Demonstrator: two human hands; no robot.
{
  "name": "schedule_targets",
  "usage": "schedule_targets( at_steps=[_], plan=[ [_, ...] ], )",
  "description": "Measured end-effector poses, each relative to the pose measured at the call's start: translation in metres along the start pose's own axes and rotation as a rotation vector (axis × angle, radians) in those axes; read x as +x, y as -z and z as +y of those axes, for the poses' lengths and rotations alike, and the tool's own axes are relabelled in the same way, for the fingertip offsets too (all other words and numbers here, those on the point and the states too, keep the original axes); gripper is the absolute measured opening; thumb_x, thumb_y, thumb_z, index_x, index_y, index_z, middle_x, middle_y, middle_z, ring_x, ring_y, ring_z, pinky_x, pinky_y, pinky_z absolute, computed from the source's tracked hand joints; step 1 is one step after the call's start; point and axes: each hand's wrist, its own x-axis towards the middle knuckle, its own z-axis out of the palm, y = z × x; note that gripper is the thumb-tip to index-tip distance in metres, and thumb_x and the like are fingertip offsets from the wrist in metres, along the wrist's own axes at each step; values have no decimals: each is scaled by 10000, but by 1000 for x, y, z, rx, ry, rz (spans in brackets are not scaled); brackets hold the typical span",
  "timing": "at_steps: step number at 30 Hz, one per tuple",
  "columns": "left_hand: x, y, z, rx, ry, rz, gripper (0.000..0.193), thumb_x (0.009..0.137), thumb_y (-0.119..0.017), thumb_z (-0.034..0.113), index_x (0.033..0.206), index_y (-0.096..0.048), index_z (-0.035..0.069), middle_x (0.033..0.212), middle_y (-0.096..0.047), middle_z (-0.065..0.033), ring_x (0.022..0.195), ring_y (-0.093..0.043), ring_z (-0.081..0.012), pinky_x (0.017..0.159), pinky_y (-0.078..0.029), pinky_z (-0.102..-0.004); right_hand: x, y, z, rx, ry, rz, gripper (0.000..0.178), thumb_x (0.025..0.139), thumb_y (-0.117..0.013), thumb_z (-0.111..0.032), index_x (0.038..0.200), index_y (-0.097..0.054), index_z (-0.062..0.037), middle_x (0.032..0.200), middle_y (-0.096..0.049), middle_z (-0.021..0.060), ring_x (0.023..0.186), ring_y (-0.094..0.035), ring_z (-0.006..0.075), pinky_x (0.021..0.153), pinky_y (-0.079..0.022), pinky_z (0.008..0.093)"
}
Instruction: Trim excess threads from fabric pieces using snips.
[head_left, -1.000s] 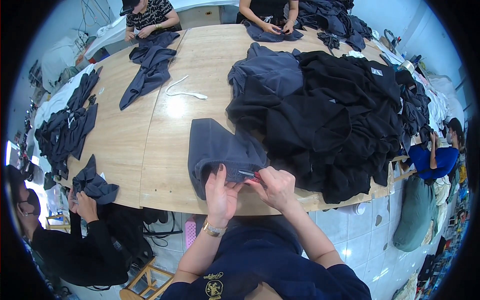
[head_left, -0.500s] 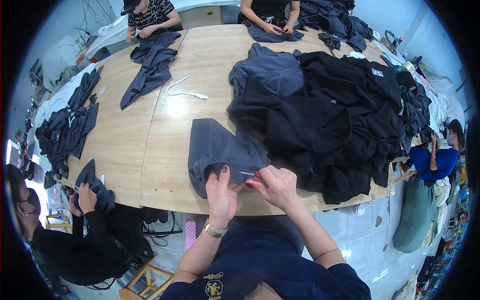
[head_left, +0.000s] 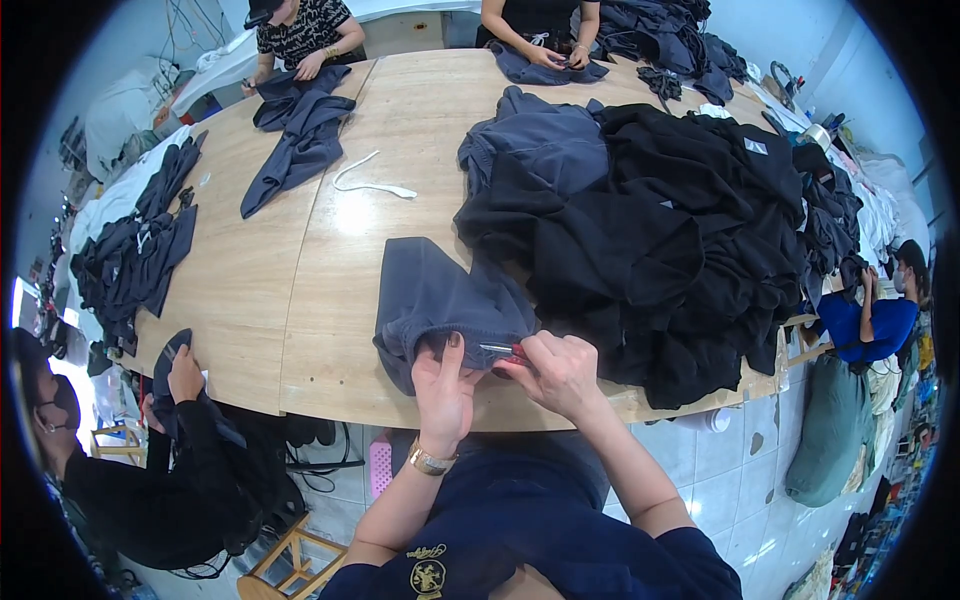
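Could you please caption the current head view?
Left hand holds a grey garment; right hand holds a red-handled tool near its edge.

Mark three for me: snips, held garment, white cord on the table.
Snips (head_left: 504,350): head view, on the blade near the red handle.
Held garment (head_left: 437,287): head view, on the cloth beyond the left hand (head_left: 443,387).
White cord (head_left: 385,188): head view, near its thicker end.

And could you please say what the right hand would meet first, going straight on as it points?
Pointing leftward with red-handled metal snips, the right hand would probably first meet the gathered dark blue-grey fabric garment, then perhaps the left hand; depth there is unclear.
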Motion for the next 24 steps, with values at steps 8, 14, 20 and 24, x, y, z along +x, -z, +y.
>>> schedule_targets(
  at_steps=[8,14,20,24],
  plan=[
    [0,-1,-1,-12,11,12,210,930,-478,157,1105,-473,41,1032,-593,-89,883,-618,-177,758,-539,-347,0,2,3,63,56,-31,358,709,-695,-399,658,-511,-96,551,-459,32,444,-477,175,426,-347,276],
    [2,0,0,-121,97,1,162,927,-480,143,1050,-527,49,1020,-603,-76,890,-612,-174,793,-523,-350,0,-2,-10,478,-148,34,381,686,-747,-344,680,-505,-49,539,-505,64,436,-513,208,425,-392,280],
    [-2,7,-11,-87,69,4,166,907,-527,158,1028,-535,46,982,-607,-57,852,-597,-150,734,-506,-307,4,-25,-23,347,-236,55,126,725,-626,-118,746,-526,-44,572,-548,90,506,-573,249,444,-423,324],
    [0,17,-4,-235,111,-171,138,930,-473,157,1015,-539,71,959,-621,-66,816,-623,-167,777,-527,-330,1,-21,-27,278,-62,-11,130,685,-618,-107,708,-495,-73,589,-517,67,504,-553,219,464,-418,311]
  ],
)
